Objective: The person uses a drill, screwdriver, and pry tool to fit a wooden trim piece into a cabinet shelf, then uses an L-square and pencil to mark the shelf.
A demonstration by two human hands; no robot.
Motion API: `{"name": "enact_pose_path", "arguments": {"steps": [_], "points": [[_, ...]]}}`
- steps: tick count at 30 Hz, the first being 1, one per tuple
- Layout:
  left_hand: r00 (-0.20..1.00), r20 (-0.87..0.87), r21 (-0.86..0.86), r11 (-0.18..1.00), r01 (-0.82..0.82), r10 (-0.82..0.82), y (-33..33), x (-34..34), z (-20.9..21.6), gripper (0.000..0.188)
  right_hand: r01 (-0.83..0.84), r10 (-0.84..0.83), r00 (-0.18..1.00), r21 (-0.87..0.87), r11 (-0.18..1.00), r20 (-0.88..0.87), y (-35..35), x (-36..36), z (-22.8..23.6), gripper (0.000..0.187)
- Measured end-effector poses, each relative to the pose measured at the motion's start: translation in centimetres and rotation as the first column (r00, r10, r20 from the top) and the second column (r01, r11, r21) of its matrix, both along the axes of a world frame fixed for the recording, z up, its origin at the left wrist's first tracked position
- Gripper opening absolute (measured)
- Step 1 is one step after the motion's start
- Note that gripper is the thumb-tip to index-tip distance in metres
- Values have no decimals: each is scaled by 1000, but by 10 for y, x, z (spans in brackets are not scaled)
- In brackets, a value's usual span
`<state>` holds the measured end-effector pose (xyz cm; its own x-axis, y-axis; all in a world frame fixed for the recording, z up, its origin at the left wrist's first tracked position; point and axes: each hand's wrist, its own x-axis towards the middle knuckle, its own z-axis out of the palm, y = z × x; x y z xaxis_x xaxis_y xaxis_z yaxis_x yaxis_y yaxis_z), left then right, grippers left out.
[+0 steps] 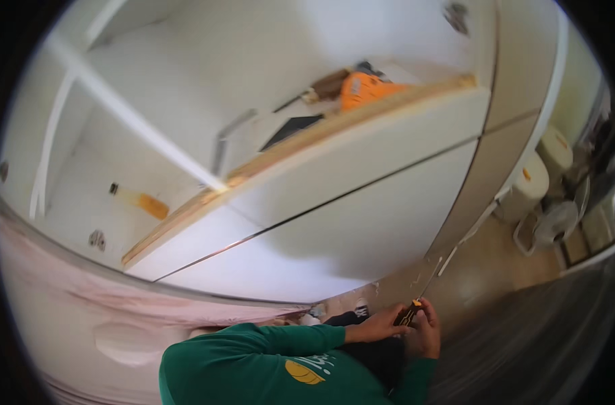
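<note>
In front of my body, a screwdriver (407,315) with a black and yellow handle points away, its thin shaft slanting up and to the right. My left hand (380,325) is closed round the handle from the left. From the right, my right hand (427,329) grips the same handle near the base of the shaft, fingers bent. Green sleeves cover both arms. The shaft's far end lies over the floor in view, and I cannot tell whether it touches anything.
A white cabinet (361,216) with a raw wood edge fills the middle. Inside lie an orange tool (365,90), a brown-handled tool (331,86), a black flat piece (290,129), a bent metal bar (221,142) and a yellowish bottle (142,201). White bins (528,182) stand at right.
</note>
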<state>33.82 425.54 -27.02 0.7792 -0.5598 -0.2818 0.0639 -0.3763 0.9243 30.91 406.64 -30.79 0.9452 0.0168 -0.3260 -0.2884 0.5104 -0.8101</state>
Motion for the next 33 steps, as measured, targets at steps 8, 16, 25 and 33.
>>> {"name": "enact_pose_path", "arguments": {"steps": [8, 16, 25, 33], "points": [[995, 99, -328, 943, 50, -19, 26, 18, 191, 61, -306, 603, 747, -660, 687, 282, -3, 63, 285, 39], [454, 802, -297, 919, -259, 388, 150, 15, 310, 46, -21, 683, 655, -895, 445, 324, 16, 121, 457, 39], [-57, 998, -67, 682, -728, 37, 175, 6, 424, 36, 564, 977, 196, -825, -40, 87, 55, 228, 520, 40], [326, 886, 461, 542, -702, -331, 131, 89, 484, 23, 592, 981, -117, -782, 193, 154, 56, 291, 506, 27]]}}
